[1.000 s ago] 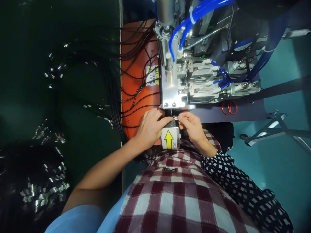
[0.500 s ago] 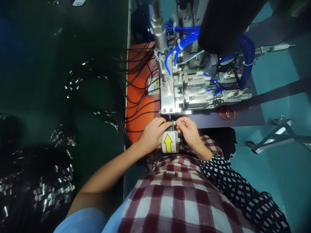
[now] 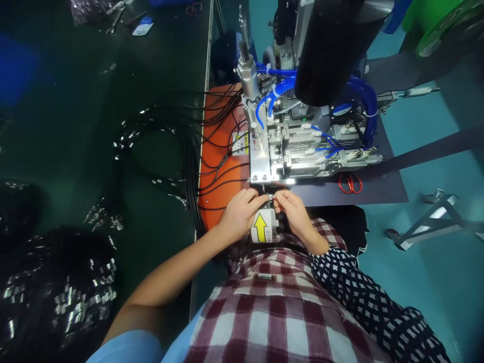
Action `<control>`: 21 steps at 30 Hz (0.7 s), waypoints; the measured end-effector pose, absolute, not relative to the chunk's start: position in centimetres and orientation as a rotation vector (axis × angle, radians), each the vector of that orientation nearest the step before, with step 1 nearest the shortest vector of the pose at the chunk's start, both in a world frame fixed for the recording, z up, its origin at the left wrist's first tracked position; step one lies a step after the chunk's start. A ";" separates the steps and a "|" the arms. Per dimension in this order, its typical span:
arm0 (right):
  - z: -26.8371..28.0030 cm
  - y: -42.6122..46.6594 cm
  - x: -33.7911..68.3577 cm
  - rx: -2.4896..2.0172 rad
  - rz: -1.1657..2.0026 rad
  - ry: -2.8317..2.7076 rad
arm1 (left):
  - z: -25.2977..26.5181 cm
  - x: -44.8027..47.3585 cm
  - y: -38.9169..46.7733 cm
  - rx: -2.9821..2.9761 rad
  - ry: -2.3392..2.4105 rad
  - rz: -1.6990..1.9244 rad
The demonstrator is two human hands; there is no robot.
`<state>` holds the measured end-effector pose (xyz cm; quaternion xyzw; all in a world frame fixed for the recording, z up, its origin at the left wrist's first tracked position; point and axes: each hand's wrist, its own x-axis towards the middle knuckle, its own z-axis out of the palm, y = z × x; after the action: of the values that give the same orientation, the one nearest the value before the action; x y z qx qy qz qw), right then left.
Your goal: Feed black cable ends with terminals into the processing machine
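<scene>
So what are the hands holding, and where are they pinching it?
Both hands, left and right, pinch a small metal piece between their fingertips, one at each end, just above the yellow arrow label. What it is cannot be told.

Bright bare metal machine block point(image 3: 264, 161), glossy blue plastic hoses point(image 3: 280, 89), matt orange plate point(image 3: 221, 151).
</scene>
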<state>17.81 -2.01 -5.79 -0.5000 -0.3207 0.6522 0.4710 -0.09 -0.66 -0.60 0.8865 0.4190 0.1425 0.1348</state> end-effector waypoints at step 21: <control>-6.1 -1.7 17.5 -1.286 1.428 -0.945 | -1.5 -3.9 -6.0 2.467 1.690 0.393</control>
<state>17.51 -1.71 -6.11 -0.5269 -0.3874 0.5852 0.4795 -3.85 -6.01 -1.52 0.8164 0.5592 0.1299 0.0628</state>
